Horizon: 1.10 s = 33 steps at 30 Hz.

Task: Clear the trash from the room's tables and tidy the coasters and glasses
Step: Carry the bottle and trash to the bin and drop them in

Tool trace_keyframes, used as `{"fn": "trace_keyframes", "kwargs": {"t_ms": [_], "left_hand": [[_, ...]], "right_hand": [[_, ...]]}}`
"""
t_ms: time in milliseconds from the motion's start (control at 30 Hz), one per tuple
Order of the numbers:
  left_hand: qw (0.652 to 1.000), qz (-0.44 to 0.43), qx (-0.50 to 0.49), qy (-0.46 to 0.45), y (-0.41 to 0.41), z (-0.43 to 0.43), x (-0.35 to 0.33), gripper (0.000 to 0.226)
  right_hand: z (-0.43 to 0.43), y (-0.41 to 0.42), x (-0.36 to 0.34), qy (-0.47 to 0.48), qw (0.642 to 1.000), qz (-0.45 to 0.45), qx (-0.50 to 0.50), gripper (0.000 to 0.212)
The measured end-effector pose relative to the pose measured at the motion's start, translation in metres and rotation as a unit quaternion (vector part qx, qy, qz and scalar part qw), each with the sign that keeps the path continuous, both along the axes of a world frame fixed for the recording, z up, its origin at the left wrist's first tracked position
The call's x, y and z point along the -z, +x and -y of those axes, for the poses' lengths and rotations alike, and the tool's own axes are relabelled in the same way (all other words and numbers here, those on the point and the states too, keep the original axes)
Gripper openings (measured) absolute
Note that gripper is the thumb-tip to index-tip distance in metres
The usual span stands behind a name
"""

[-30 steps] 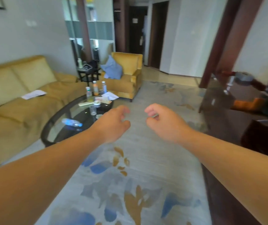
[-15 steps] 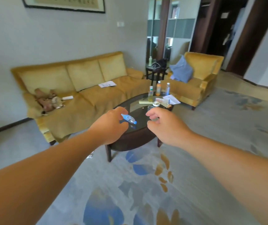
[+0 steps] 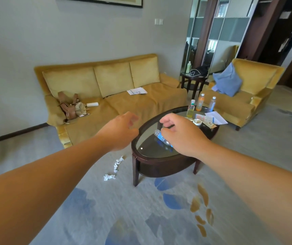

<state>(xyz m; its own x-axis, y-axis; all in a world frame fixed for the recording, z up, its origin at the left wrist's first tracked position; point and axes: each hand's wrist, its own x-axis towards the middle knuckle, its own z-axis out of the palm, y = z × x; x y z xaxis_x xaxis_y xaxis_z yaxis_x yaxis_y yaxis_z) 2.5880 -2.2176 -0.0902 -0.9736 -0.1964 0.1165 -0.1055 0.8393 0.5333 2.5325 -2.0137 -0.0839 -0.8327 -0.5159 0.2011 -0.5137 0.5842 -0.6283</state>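
Note:
A dark oval coffee table (image 3: pixel 137 157) with a glass top stands ahead of me. On its near half lies a clear plastic bottle (image 3: pixel 160 137) with a blue label, partly hidden behind my right hand (image 3: pixel 182 135). At the far end stand three upright bottles (image 3: pixel 199 102), beside white papers (image 3: pixel 216 117), a small round white item (image 3: pixel 197 122) and some packets (image 3: pixel 210 124). My left hand (image 3: pixel 122 131) hovers left of the table. Both hands are loosely curled and hold nothing.
Crumpled white tissues (image 3: pixel 117 163) lie on the carpet left of the table. A yellow sofa (image 3: pixel 117 103) behind carries a brown bag (image 3: pixel 68 107) and papers (image 3: pixel 136 91). A yellow armchair (image 3: pixel 247 92) with a blue cushion and a small dark side table (image 3: pixel 193 80) stand at the back right.
My view has swung left and closed in on the coffee table. The sofa and the floor tissues have come into sight. Both hands stay stretched out in front, empty.

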Motion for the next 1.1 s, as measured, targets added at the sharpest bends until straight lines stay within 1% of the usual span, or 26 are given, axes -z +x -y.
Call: {"fn": "trace_keyframes", "kwargs": {"t_ms": [133, 400, 567, 667, 767, 933, 1100], "left_hand": [[1.000, 0.007, -0.012, -0.001, -0.029, 0.041, 0.007, 0.042], [0.997, 0.038, -0.048, 0.038, -0.095, 0.108, 0.044, 0.042], [0.993, 0.048, -0.101, 0.041, -0.151, 0.158, 0.050, 0.041], [0.988, 0.069, -0.133, 0.035, -0.184, 0.185, 0.049, 0.041], [0.984, 0.067, -0.158, 0.043, -0.214, 0.209, 0.049, 0.040], [0.980, 0.089, -0.169, 0.049, -0.247, 0.242, 0.062, 0.041], [0.976, 0.108, -0.177, 0.065, -0.276, 0.289, 0.080, 0.040]], "right_hand": [[0.044, -0.030, 0.004, 0.021, 0.999, 0.000, -0.025, 0.030], [0.124, -0.111, 0.028, 0.044, 0.996, 0.014, -0.083, 0.031], [0.181, -0.186, 0.040, 0.024, 0.992, 0.035, -0.123, 0.032], [0.215, -0.229, 0.045, 0.027, 0.988, 0.046, -0.147, 0.033], [0.247, -0.266, 0.050, 0.024, 0.984, 0.048, -0.168, 0.034], [0.292, -0.307, 0.063, 0.031, 0.979, 0.062, -0.191, 0.037], [0.337, -0.338, 0.082, 0.043, 0.978, 0.078, -0.190, 0.036]]}}
